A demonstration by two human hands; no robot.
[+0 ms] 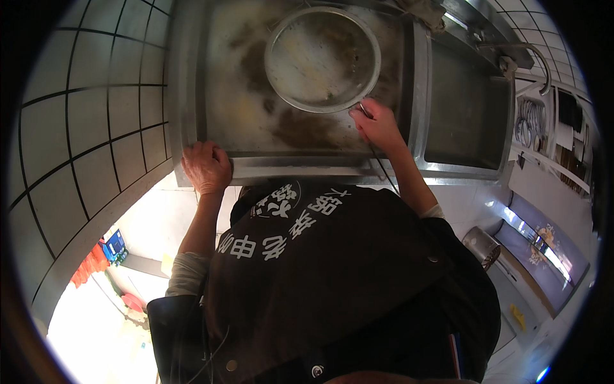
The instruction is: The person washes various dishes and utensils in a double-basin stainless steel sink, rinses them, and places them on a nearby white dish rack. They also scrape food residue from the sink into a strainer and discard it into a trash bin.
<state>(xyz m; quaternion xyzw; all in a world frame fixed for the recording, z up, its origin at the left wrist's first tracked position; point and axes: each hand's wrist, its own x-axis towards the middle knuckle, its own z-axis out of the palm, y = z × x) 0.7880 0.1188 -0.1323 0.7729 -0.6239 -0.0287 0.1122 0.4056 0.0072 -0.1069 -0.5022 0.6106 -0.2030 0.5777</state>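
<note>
My right hand (pixel 376 124) grips a thin metal rod or handle close to the near right rim of a large round metal-rimmed strainer or pan (pixel 322 109). That round thing lies over the left sink basin (pixel 309 161), where cloudy liquid with brown patches shows; whether its bottom is mesh cannot be told. The thin rod runs from my fist down toward my apron. At the near left corner of the basin my left hand (pixel 206 167) rests on the steel edge with its fingers curled over it, holding no tool.
A second steel basin (pixel 465 105) with a curved faucet (pixel 539 53) adjoins on the right. Tiled wall (pixel 91 110) borders the left side. Crumpled cloth (pixel 427 13) lies at the back edge. A rack of dishes (pixel 530 122) and a metal pot (pixel 481 245) stand at right.
</note>
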